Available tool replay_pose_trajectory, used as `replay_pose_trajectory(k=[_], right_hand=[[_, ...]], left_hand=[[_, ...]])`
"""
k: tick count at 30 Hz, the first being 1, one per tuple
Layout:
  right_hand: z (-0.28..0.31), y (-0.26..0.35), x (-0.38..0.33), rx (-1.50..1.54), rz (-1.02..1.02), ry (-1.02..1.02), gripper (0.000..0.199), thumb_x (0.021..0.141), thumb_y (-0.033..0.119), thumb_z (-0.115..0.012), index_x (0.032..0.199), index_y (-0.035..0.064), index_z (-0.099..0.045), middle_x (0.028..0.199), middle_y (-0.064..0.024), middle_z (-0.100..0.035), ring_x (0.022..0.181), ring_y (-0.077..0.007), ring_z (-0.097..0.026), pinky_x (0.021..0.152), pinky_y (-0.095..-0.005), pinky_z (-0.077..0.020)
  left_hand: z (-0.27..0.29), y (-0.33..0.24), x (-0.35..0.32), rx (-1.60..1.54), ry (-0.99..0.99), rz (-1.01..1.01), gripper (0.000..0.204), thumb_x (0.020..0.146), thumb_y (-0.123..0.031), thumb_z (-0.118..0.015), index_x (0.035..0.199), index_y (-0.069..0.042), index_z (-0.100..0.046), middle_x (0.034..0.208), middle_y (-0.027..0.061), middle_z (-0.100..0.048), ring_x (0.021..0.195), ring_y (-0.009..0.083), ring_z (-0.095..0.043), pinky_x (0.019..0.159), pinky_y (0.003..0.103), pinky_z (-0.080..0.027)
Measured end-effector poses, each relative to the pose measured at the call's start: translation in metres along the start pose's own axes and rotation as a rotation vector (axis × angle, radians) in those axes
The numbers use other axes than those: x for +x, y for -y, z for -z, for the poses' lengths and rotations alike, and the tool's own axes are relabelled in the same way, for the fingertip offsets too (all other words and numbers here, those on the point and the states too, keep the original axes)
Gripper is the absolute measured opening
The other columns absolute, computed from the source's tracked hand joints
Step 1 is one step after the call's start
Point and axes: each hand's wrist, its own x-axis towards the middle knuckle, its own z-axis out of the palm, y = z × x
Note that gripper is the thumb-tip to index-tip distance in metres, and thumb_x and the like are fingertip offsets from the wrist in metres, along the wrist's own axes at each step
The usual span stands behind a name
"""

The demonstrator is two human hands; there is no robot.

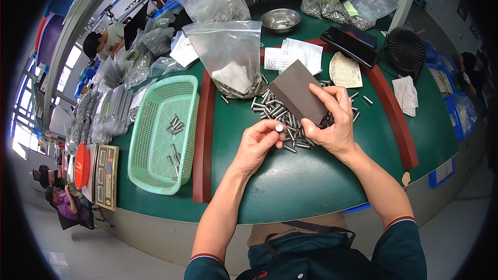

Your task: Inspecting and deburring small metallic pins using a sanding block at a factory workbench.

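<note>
My left hand (261, 142) pinches one small metal cylinder (279, 127) between thumb and fingers, its round end facing up. My right hand (332, 119) grips a dark grey flat card (296, 91), tilted over a heap of several metal cylinders (282, 114) lying on the green table (290, 181). The card hides part of the heap. Both hands sit close together just above the heap.
A green mesh basket (163, 132) with several cylinders stands to the left, beyond a dark red rail (203, 140). Clear bags of parts (231, 57), a steel bowl (280, 19), paper sheets (295, 54), a black phone (350, 46) and a small fan (405, 49) lie further back. Other people work at the left.
</note>
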Motion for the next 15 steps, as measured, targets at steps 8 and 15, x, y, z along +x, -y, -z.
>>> replay_pose_trajectory(k=[8,15], right_hand=[[-0.0005,0.0022,-0.0001,0.015,0.018,-0.005,0.063,0.054,0.024,-0.074,0.114,0.0081,-0.061,0.095,-0.0114,-0.051,0.087,-0.0257,-0.051,0.079,-0.0362,-0.0377],[-0.0045,0.008,-0.0041,0.051,0.09,-0.033,0.065,0.052,0.025,-0.074,0.114,0.0088,-0.062,0.096,-0.0107,-0.052,0.085,-0.0259,-0.051,0.077,-0.037,-0.0388]], left_hand=[[-0.0007,0.0012,0.0037,0.106,-0.049,-0.184,0.016,0.087,-0.007,-0.061,0.102,0.0,-0.063,0.091,0.0042,-0.056,0.075,0.0106,-0.055,0.07,0.022,-0.047],[0.0031,0.0065,0.0023,0.074,-0.062,-0.166,0.016,0.086,-0.002,-0.061,0.101,0.001,-0.064,0.097,0.0048,-0.057,0.08,0.0112,-0.058,0.072,0.024,-0.049]])
